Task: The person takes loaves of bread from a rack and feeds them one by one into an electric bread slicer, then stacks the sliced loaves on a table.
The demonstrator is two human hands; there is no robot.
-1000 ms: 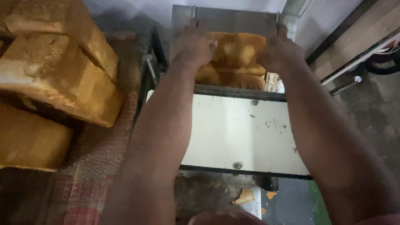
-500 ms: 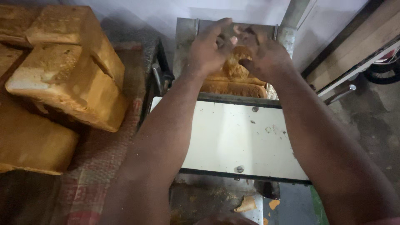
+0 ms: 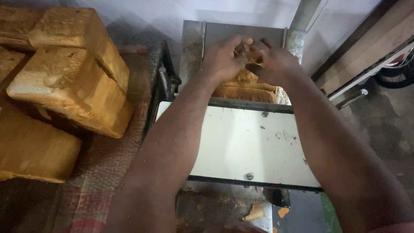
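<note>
Bread (image 3: 246,88) sits in the slicer (image 3: 241,142) chute, long axis left to right, directly under both our hands. Left hand (image 3: 224,58) and right hand (image 3: 274,62) meet above it, fingers curled together, pinching a torn piece; equally near.

A woven cloth-covered bench (image 3: 103,172) carries stacked bread loaves (image 3: 73,86), beside a slicing machine (image 3: 246,142).

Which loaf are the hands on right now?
The loaf in the metal machine, under the left hand and right hand; the stacked loaves at left lie untouched.
</note>
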